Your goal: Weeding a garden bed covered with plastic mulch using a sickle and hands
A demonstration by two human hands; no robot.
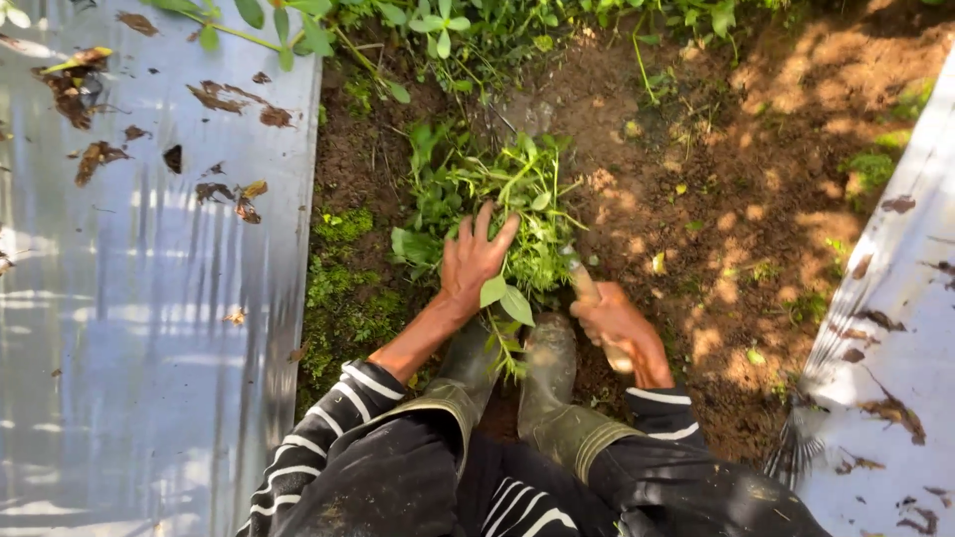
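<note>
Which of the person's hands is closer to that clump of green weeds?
Left. The left hand lies spread right on the clump of green weeds, touching it. The right hand sits lower and to the side, wrapped around a wooden tool handle.

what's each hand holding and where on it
Right hand grips a tool's wooden handle; its working end is hidden. Left hand presses on the leafy weeds.
</note>
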